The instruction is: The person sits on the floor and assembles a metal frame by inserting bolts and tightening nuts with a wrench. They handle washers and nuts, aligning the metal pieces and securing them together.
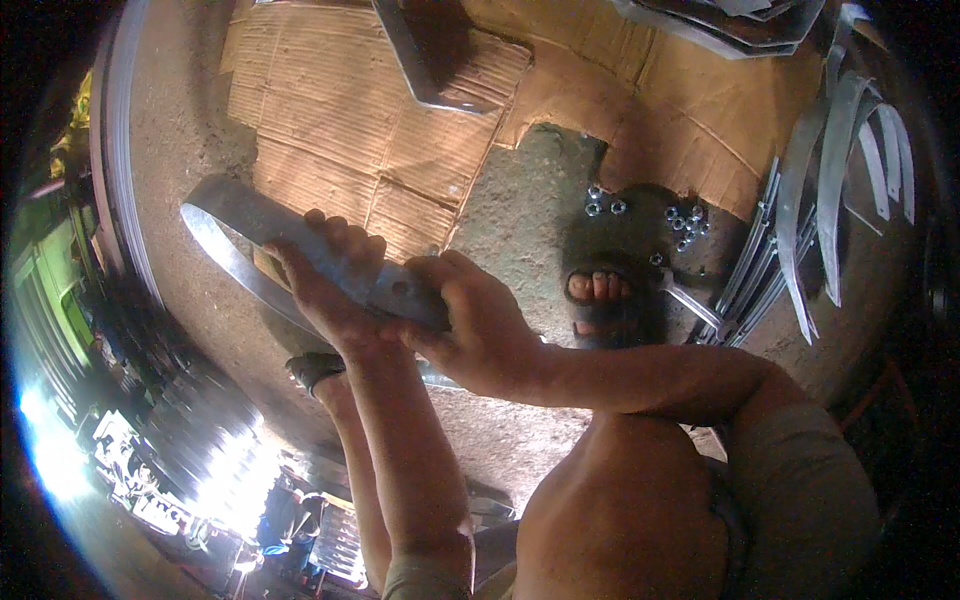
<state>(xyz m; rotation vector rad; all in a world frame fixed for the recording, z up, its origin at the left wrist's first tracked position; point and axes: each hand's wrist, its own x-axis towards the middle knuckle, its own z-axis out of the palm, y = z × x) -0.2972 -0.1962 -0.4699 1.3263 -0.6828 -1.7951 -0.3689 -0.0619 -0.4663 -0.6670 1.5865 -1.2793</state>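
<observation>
A wide, curved grey metal strip is held up in front of me, slanting from upper left to lower right. Its far part bends round into a loop, and a small dark hole shows near its right end. My left hand is closed around the middle of the strip, fingers over the upper edge and thumb along the near side. My right hand grips the strip's right end, thumb below and fingers above. That end is partly hidden by the right hand.
Flattened cardboard covers the floor ahead, with a bent metal bar on it. Several nuts lie beyond my sandalled right foot, near a wrench. Long rods and curved metal strips lie at right.
</observation>
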